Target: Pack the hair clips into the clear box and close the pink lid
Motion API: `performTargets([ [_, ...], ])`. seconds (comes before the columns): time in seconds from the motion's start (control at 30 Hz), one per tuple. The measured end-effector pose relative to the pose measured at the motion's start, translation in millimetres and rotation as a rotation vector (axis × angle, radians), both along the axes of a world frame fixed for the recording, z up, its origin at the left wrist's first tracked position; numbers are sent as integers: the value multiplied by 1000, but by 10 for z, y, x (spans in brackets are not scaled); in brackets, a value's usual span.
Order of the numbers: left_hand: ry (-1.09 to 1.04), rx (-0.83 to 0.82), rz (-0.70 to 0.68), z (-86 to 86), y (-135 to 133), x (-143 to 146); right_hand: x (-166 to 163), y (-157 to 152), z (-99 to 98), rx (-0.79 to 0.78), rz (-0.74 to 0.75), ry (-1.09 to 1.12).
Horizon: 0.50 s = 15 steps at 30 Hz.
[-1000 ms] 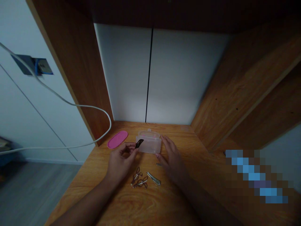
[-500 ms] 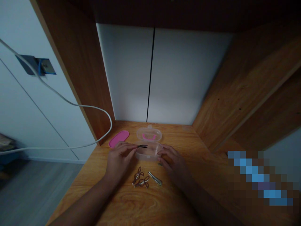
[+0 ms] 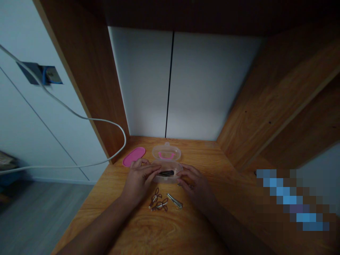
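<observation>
A small clear plastic box [image 3: 159,179] stands open on the wooden desk, its lid [image 3: 166,153] with a pink handle tipped back behind it. A black hair clip [image 3: 166,173] lies flat inside the box. My left hand [image 3: 140,179] rests at the box's left rim with its fingers stretched out, the tips by the clip's left end. My right hand [image 3: 195,182] holds the box's right side with curled fingers. In front of the box lie brownish bow-shaped clips [image 3: 158,202] and a silver clip [image 3: 174,200].
A pink oval piece [image 3: 134,156] lies at the back left of the desk [image 3: 148,230]. A white cable [image 3: 79,117] hangs across the left, past a wall socket [image 3: 42,73]. Wooden side panels [image 3: 265,106] and a white back wall close in the desk.
The box went from closed to open with the lid tipped back. My left hand carried the black clip down into the box, where it now lies. My right hand moved onto the box's right side.
</observation>
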<state>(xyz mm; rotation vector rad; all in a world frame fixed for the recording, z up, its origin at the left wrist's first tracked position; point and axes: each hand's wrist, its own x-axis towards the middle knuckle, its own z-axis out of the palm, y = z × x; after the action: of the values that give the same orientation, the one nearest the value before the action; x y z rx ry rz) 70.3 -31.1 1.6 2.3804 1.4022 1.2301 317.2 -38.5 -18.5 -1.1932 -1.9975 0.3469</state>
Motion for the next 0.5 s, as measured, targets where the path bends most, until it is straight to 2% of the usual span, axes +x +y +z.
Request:
performTargets([
  [0.2,150,54,-138,41,-16,-40,28,-2,5,-24,-3,1],
  [0.37,159,94,-139,23,-21,-47,56,-23,56,-19,-6,19],
  [0.5,149,112,-136,19,-10,-52,88,-70,159,-14,-115,89],
])
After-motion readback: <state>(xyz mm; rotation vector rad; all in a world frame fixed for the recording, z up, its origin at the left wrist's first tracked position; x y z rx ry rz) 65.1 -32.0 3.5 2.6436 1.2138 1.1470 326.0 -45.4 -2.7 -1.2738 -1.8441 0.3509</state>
